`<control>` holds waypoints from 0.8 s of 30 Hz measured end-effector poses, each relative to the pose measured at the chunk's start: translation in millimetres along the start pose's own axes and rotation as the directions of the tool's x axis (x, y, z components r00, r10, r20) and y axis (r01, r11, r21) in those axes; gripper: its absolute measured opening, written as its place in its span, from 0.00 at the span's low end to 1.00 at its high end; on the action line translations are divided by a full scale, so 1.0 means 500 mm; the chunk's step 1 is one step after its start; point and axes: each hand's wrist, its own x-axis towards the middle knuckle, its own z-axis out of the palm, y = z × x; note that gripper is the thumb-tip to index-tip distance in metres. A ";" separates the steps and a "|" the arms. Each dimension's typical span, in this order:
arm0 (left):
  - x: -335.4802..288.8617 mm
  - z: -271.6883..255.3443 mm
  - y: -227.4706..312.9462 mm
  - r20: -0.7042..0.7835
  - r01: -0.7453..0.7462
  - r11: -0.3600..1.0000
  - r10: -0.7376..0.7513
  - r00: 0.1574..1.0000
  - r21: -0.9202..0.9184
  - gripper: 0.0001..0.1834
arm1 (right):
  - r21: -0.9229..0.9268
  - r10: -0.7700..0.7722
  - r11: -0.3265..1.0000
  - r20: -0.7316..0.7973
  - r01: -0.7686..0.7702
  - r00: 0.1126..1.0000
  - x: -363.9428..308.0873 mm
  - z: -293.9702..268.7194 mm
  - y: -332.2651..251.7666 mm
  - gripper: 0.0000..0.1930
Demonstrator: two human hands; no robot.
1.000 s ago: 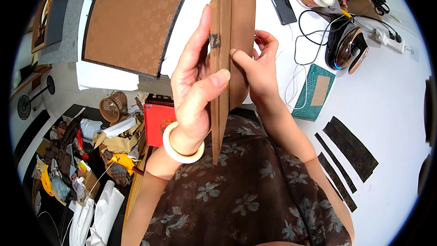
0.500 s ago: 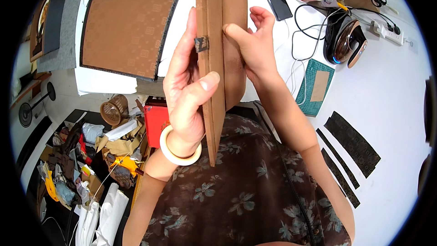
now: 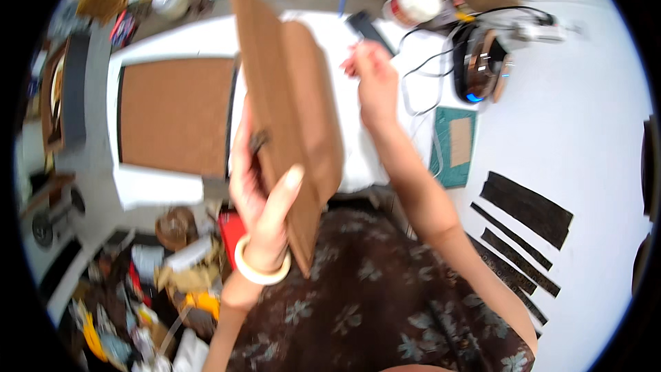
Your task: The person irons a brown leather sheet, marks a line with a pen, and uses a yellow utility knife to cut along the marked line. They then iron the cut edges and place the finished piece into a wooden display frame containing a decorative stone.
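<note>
My left hand is closed around the lower part of a stiff brown layered panel, thumb on the near face and fingers behind. The panel stands almost on edge, tilted, with a rounded brown flap on its right side. A small dark tab sits at its left edge. To the right of the panel and apart from it, my right hand is raised with curled fingers, smeared by motion; nothing shows in it. A second brown panel with dark edging lies flat on the white sheet at the left.
At the right are an iron with cables, a green cutting mat and several dark strips. A phone and a white tub lie farther back. Scraps fill the lower left, beside a red box.
My right hand has come off the held panel and moved up and slightly left. The panel has tilted and shifted left in my left hand's grip. The whole view has shifted, showing more of the far table.
</note>
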 end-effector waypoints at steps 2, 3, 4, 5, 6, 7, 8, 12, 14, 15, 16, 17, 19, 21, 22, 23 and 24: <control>0.006 0.005 0.008 0.003 0.025 0.999 -0.025 1.000 -0.026 0.48 | -0.086 -0.258 0.964 -0.078 0.251 0.963 0.018 -0.054 0.056 0.06; 0.016 0.011 0.011 0.025 0.030 0.999 -0.030 0.999 -0.024 0.48 | -0.118 -0.214 0.973 -0.128 0.200 0.968 0.021 -0.084 0.046 0.07; 0.018 0.009 0.016 0.019 0.026 1.000 -0.025 1.000 -0.018 0.48 | -0.084 -0.071 0.995 -0.151 0.059 0.986 0.015 -0.097 0.012 0.06; 0.024 0.012 0.020 0.009 0.023 1.000 -0.022 1.000 -0.013 0.48 | -0.047 0.076 0.995 -0.166 -0.084 0.983 0.018 -0.116 -0.025 0.06; 0.034 0.022 0.024 0.013 0.027 0.999 -0.027 1.000 -0.025 0.47 | -0.119 0.020 0.992 -0.250 -0.052 0.968 0.034 -0.156 -0.024 0.08; 0.037 0.024 0.029 -0.006 0.032 0.999 -0.033 0.999 -0.028 0.47 | -0.186 -0.022 0.982 -0.313 -0.038 0.949 0.048 -0.180 -0.024 0.11; 0.044 0.020 0.024 -0.026 -0.012 1.000 0.012 1.000 0.001 0.46 | -0.304 -0.088 0.953 -0.327 -0.016 0.941 0.063 -0.202 -0.035 0.16; 0.062 0.048 0.025 -0.073 0.020 0.999 -0.023 0.997 -0.045 0.44 | -0.710 -0.674 0.592 -0.175 0.382 0.718 0.239 -0.362 -0.001 0.14; 0.053 0.055 0.026 -0.126 0.042 0.996 -0.052 0.991 -0.075 0.44 | -0.473 -0.355 0.866 -0.354 0.162 0.865 0.328 -0.384 -0.044 0.12; 0.047 0.065 0.031 -0.161 0.056 0.994 -0.070 0.984 -0.089 0.45 | -0.492 -0.273 0.868 -0.351 0.072 0.896 0.390 -0.406 -0.064 0.11; 0.046 0.073 0.031 -0.163 0.057 0.994 -0.072 0.984 -0.097 0.45 | -0.643 -0.381 0.759 -0.302 0.109 0.874 0.459 -0.443 -0.061 0.08; 0.047 0.077 0.028 -0.162 0.063 0.992 -0.081 0.983 -0.112 0.45 | -0.776 -0.478 0.617 -0.236 0.132 0.846 0.525 -0.483 -0.053 0.06; 0.049 0.081 0.022 -0.167 0.059 0.991 -0.079 0.983 -0.122 0.46 | -0.939 -0.506 0.325 -0.073 0.112 0.859 0.632 -0.514 -0.050 0.09; 0.046 0.074 0.018 -0.179 0.045 0.991 -0.068 0.982 -0.125 0.47 | -0.940 -0.461 0.283 0.040 0.190 0.886 0.712 -0.504 -0.043 0.11; 0.045 0.067 0.012 -0.177 0.050 0.993 -0.068 0.982 -0.105 0.48 | -0.943 -0.350 0.271 0.089 0.192 0.932 0.747 -0.498 -0.039 0.11; 0.045 0.064 0.009 -0.181 0.054 0.995 -0.069 0.981 -0.082 0.49 | -0.952 -0.334 0.180 0.175 0.245 0.926 0.773 -0.498 -0.034 0.11; 0.043 0.060 0.007 -0.195 0.055 0.997 -0.065 0.979 -0.059 0.49 | -0.946 -0.308 0.091 0.269 0.310 0.913 0.796 -0.480 -0.032 0.12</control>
